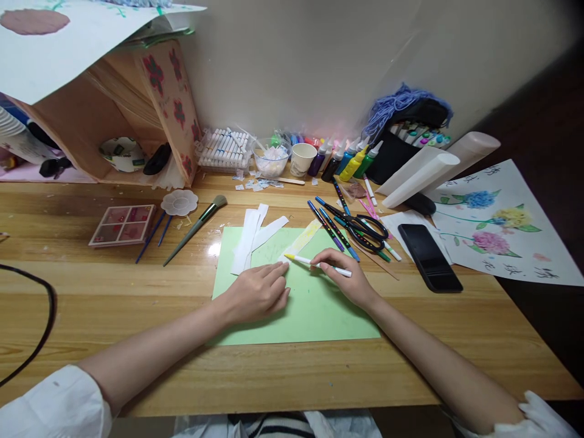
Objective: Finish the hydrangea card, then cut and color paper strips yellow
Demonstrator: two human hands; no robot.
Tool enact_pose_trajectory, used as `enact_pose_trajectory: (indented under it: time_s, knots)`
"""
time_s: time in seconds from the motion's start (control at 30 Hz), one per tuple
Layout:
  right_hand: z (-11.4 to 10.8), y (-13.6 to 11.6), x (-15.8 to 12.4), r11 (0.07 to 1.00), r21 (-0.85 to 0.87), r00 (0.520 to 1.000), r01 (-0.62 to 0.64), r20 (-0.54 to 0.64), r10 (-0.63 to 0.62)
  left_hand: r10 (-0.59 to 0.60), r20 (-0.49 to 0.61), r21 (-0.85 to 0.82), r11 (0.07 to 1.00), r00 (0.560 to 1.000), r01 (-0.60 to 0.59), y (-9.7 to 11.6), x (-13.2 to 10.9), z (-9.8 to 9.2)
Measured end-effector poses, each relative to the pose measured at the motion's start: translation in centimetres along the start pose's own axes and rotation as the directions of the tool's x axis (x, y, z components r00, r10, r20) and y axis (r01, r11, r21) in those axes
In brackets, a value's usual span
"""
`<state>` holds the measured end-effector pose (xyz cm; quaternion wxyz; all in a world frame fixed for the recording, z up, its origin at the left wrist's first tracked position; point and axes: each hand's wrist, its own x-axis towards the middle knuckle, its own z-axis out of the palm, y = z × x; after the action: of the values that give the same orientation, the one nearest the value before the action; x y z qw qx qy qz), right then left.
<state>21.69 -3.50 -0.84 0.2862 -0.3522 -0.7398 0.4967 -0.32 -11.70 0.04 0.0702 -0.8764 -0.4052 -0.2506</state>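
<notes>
My right hand (345, 275) is closed around a white marker (319, 265). Its yellow tip points left and touches or hovers just over a paper strip (305, 239) that carries yellow colouring. Lying mostly flat, my left hand (260, 292) rests its fingertips at the strip's lower end and covers part of it. Beneath both hands is a sheet of light green paper (296, 322). Several white paper strips (250, 240) overlap at the sheet's upper left. Pens (325, 225) and black-handled scissors (365, 230) lie at its upper right.
Along the wall stand a marker box (225, 149), a bowl of scraps (271, 159), a paper cup (303, 159) and paint bottles (351, 163). A phone (429, 258) and a flower drawing (497, 228) are right. A brush (196, 230) and palette (124, 225) lie left.
</notes>
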Motion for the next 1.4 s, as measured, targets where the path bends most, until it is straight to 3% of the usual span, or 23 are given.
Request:
enact_pose_trajectory:
  time_s: [0.2, 0.3, 0.7, 0.83, 0.97, 1.1, 1.27, 1.4]
  knots:
    - [0.0, 0.1, 0.1, 1.0, 0.003, 0.999, -0.017, -0.039, 0.017, -0.008, 0.122, -0.025, 1.0, 0.992, 0.012, -0.2, 0.1, 0.2]
    - [0.0, 0.3, 0.1, 0.998, 0.055, 0.994, -0.035, -0.103, 0.04, -0.009, 0.131, -0.018, 1.0, 0.991, 0.011, -0.2, 0.0, 0.3]
    - [-0.4, 0.5, 0.1, 0.999, 0.027, 0.991, -0.02, -0.131, 0.023, -0.023, 0.14, -0.02, 0.999, 0.99, 0.026, -0.2, 0.0, 0.4]
    - [-0.5, 0.4, 0.0, 1.0, 0.019, 0.999, -0.014, -0.036, 0.015, -0.024, 0.14, -0.018, 0.999, 0.99, 0.027, -0.2, 0.1, 0.4]
    - [-0.7, 0.6, -0.1, 1.0, 0.026, 0.995, -0.009, -0.103, 0.011, -0.025, 0.12, -0.015, 1.0, 0.992, 0.027, -0.2, 0.1, 0.4]
    - [-1.1, 0.7, -0.1, 0.993, -0.091, 0.996, 0.08, 0.036, -0.077, -0.02, 0.118, -0.021, 1.0, 0.993, 0.023, -0.2, 0.2, 0.3]
    - [-1.6, 0.6, 0.0, 0.983, -0.145, 0.991, 0.115, -0.055, -0.124, -0.034, 0.118, -0.041, 0.998, 0.992, 0.039, -0.2, 0.2, 0.2]
    - [-1.8, 0.4, 0.0, 0.96, -0.167, 0.973, 0.223, 0.103, -0.208, -0.04, 0.121, -0.04, 0.998, 0.992, 0.045, -0.2, 0.2, 0.3]
